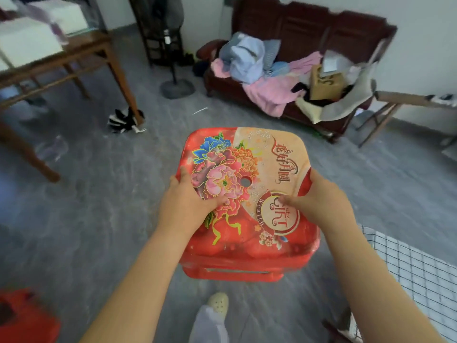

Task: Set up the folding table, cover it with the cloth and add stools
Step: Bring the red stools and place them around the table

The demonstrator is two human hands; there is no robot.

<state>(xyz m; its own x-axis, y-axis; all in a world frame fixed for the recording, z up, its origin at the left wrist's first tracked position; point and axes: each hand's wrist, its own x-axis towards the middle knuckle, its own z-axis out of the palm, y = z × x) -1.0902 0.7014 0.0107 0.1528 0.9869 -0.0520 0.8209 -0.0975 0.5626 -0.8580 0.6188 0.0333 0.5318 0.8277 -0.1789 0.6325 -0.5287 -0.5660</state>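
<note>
Cloth in a check pattern hangs at near right, seemingly already spread; a second red stool sits near left. The left hand and right hand grip opposite edges of the printed stool, thumbs on top, probably to keep it level. A cluttered sofa stands beyond.

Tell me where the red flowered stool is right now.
In the centre of the head view, the red flowered stool is gripped at its sides by the left hand and right hand over the grey floor, with the checked cloth at lower right.
</note>
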